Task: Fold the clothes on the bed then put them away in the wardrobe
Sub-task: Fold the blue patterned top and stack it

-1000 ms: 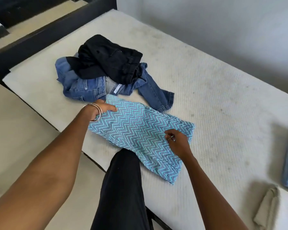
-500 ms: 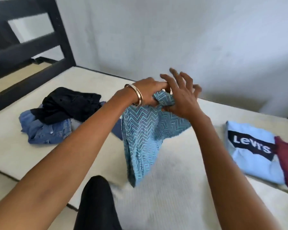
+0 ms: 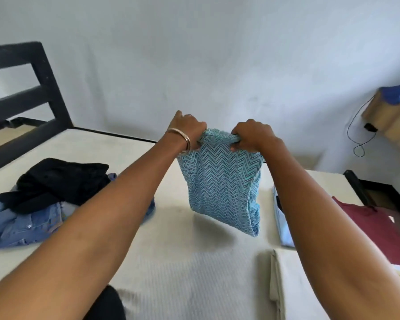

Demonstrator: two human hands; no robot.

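While the blue top (image 3: 219,181) hangs in the air over the bed (image 3: 183,269), both hands hold it up by its top edge. The left hand (image 3: 187,130) has its fingers curled round one corner, and the right hand (image 3: 252,136) is bunched tight on the other. I think they hold it high like this so the cloth drops straight and the creases fall out, ready for a neat fold.

To the left lies a heap not yet folded: a black thing (image 3: 58,181) on top of jeans (image 3: 23,222). To the right, a red shirt (image 3: 370,225) lies flat by a pale blue one (image 3: 283,225). A cream cloth (image 3: 280,280) sits near the front edge. So the messy pile stays on one side and the done pile on the other. No wardrobe shows.

A second ago the top lay spread flat on the bed under both hands. Half a second ago it was lifted, with the hands close together and the right fingers spread. Now the hands have moved apart and both grip tight, so the cloth hangs wider.
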